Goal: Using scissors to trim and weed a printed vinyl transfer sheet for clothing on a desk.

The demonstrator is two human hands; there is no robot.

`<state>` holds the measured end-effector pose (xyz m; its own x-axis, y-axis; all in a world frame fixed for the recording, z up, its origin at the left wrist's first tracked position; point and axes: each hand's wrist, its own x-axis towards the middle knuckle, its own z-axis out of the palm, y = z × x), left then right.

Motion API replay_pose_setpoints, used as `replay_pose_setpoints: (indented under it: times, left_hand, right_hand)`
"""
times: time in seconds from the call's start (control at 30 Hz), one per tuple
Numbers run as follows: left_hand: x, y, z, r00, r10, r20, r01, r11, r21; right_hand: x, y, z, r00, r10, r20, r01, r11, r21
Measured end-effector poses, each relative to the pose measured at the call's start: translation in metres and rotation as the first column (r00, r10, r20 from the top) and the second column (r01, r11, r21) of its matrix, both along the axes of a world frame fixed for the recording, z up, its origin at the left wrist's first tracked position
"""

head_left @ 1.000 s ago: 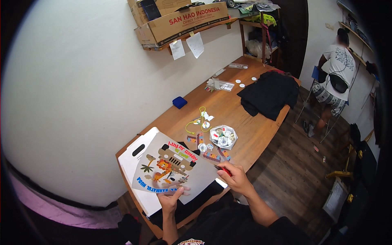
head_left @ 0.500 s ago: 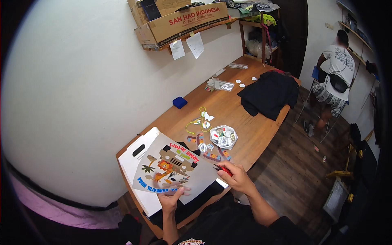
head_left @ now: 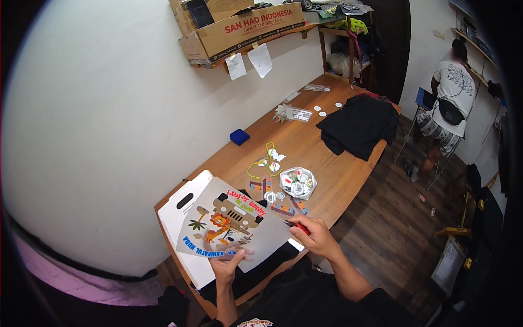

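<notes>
My left hand (head_left: 227,266) pinches the lower edge of a translucent transfer film sheet (head_left: 265,240), with the thumb on top. The sheet carries a printed cartoon of a tan jeep, a lion and a palm tree, with coloured lettering. Its left side is rounded, while its right side runs straight. At the sheet's right edge, my right hand (head_left: 315,237) is closed around red-handled scissors (head_left: 300,228); their dark tips point left toward the film. Beneath the sheet lie a white board (head_left: 180,218) with a handle slot and black fabric (head_left: 272,260).
A faceted bowl (head_left: 298,183) of small items stands beyond the sheet, near patterned strips (head_left: 283,209) and a yellow cord (head_left: 253,170). Folded black cloth (head_left: 357,126) lies at the table's right. Another person (head_left: 453,90) sits at the far right. A phone (head_left: 296,244) rests by my right hand.
The scissors' tips look closer together, and my right hand has shifted very slightly. The film and my left hand hold almost still. The seated person's head and body have moved a little.
</notes>
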<state>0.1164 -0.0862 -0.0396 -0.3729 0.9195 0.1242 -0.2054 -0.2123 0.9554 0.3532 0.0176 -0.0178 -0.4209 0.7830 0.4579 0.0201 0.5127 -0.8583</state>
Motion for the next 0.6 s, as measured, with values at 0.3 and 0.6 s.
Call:
replay_pose_setpoints:
  times: [0.3,0.6]
  left_hand:
    - [0.003,-0.005,0.010,1.000,-0.026,-0.008,0.027,0.997,0.071]
    - [0.010,-0.003,0.008,0.998,-0.048,-0.030,0.050,0.997,0.056]
  right_hand:
    - [-0.008,-0.011,-0.002,0.999,-0.022,-0.045,0.020,0.998,-0.054]
    - [0.001,-0.008,-0.003,0.999,-0.013,-0.050,0.010,0.998,-0.059]
